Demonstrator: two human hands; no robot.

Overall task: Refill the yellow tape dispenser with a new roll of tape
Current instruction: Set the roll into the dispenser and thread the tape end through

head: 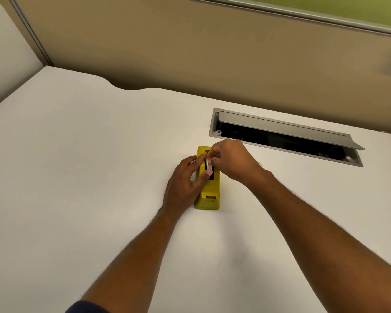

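The yellow tape dispenser [209,193] stands on the white desk [99,166], its cutter end toward me. My left hand [185,179] lies against the dispenser's left side, thumb resting across its dark top slot. Above the slot my right hand [230,159] pinches a pale strip of tape [208,161] between thumb and fingers. The roll itself is hidden inside the dispenser and behind my fingers.
An open grey cable hatch [282,136] is set into the desk just behind and to the right of my hands. A tan partition wall [190,53] runs along the desk's back edge.
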